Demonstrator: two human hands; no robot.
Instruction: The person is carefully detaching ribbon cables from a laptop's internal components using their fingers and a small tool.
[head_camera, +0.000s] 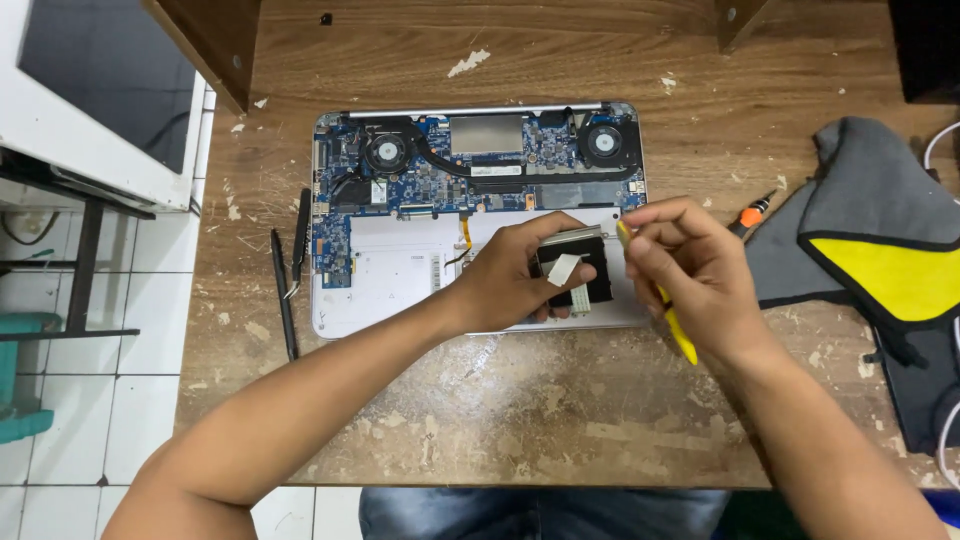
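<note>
The black part (572, 268) is a flat dark rectangle with a white ribbon strip across it. It lies over the lower right of the open laptop (400, 270), on the worn wooden surface (480, 400). The left hand (520, 275) has its grip closed on the part, and the right hand (685, 265) pinches a thin yellow tool (680, 335) just beside it. Farther up are the blue board (430, 180) and two round fans (385, 152). A grey and yellow cloth (870, 260) lies to the right.
</note>
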